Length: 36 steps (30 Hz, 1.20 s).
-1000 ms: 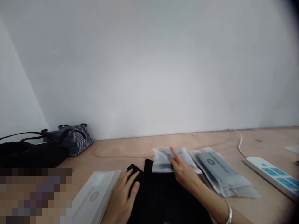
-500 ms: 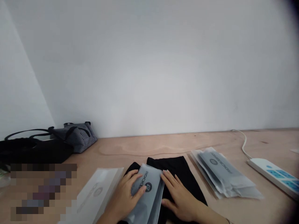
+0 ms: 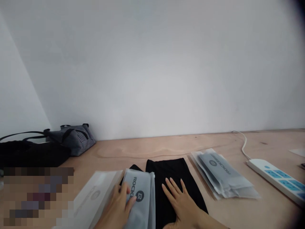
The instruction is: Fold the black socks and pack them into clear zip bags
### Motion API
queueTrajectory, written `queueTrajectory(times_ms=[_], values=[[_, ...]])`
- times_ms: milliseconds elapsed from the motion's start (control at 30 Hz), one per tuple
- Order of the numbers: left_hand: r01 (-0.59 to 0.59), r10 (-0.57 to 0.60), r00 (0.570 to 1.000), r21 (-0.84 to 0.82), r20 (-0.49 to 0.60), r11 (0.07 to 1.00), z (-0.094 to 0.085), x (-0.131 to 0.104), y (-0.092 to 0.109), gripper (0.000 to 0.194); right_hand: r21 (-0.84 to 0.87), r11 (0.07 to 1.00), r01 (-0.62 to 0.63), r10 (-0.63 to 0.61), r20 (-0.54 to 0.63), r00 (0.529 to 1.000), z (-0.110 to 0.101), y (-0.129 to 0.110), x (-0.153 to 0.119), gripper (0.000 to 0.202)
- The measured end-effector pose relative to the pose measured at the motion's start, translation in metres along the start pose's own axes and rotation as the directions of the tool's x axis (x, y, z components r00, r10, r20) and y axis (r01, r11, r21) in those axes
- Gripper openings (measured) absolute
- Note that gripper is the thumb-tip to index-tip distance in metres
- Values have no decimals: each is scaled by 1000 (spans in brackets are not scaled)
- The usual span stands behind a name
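A frosted zip bag [image 3: 142, 203] printed with dark "ROCKBRO" lettering and a round logo lies over the left part of a black piece of fabric [image 3: 166, 168]. More bag layers show under its right edge. My left hand [image 3: 119, 203] grips the bag by its left side, thumb on top and fingers curled at the edge. On the black fabric, right of the bag, my right hand [image 3: 179, 202] rests flat with fingers spread and holds nothing. Left of my left hand lies a paler frosted bag [image 3: 95, 187], partly covered by that hand and arm.
Several similar frosted bags [image 3: 221, 175] are piled right of the fabric. A white power strip [image 3: 276, 178] with a cable lies farther right. A striped bag [image 3: 79, 140] and a black bag [image 3: 33, 154] stand back left. Behind the wooden table [image 3: 133, 148] rises a wall.
My left hand and the printed bag have shifted left, baring more black fabric. My right hand has left the bag's edge and come down flat on the fabric.
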<state>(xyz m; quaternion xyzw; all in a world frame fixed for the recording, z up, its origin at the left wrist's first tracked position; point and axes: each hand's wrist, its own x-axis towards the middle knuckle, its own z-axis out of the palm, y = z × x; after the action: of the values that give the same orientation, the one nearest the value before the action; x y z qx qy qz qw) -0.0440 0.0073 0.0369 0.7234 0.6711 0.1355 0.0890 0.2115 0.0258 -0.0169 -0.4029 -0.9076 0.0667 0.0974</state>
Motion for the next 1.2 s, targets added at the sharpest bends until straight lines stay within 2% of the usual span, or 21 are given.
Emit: queueTrajectory(times_ms=[67,133,233,300,400,533,567,633,700,733,767,867,967,1067,1200], values=[[14,-8,999,163,-42,986,-1,-5,4,33,9,1000,-22,22,14,1000,-4,-3,-1,96],[-42,64,995,252,-81,967,0,-3,12,40,15,999,-31,31,6,999,-7,-5,-2,96],[-248,262,965,220,-35,943,6,8,25,47,21,1000,-20,20,-9,1000,-6,-5,-3,95],[-327,327,944,176,32,928,14,16,29,48,21,1000,-13,13,-16,1000,-5,-3,-3,94],[-294,285,956,160,74,942,30,21,25,49,23,1000,-13,13,-27,1000,-5,-2,-5,93],[-218,217,976,196,28,956,43,17,15,48,77,997,-18,17,14,1000,-17,-5,-6,91],[-214,213,977,197,27,957,44,17,14,47,102,994,-46,45,6,999,-21,-6,-5,87],[-210,208,978,193,29,959,45,16,14,45,178,973,-147,159,-53,986,-28,-11,4,64],[-201,199,980,186,31,962,45,17,14,44,366,887,-281,326,-67,943,-32,-14,20,33],[-196,194,981,183,31,963,45,17,14,43,473,815,-334,395,-32,918,-32,-15,32,21],[-192,189,981,180,33,965,45,18,15,43,589,709,-387,444,53,894,-31,-15,44,15],[-186,180,983,167,45,968,45,19,17,45,686,547,-479,468,223,855,-23,-12,83,17],[-182,173,982,164,69,969,42,18,19,45,712,448,-541,475,324,819,-15,-10,115,27],[-178,165,983,169,85,969,38,16,21,46,729,388,-564,508,341,791,-7,-11,132,30],[-153,138,986,164,98,975,34,14,25,46,746,356,-563,547,321,773,-2,-14,133,24]])
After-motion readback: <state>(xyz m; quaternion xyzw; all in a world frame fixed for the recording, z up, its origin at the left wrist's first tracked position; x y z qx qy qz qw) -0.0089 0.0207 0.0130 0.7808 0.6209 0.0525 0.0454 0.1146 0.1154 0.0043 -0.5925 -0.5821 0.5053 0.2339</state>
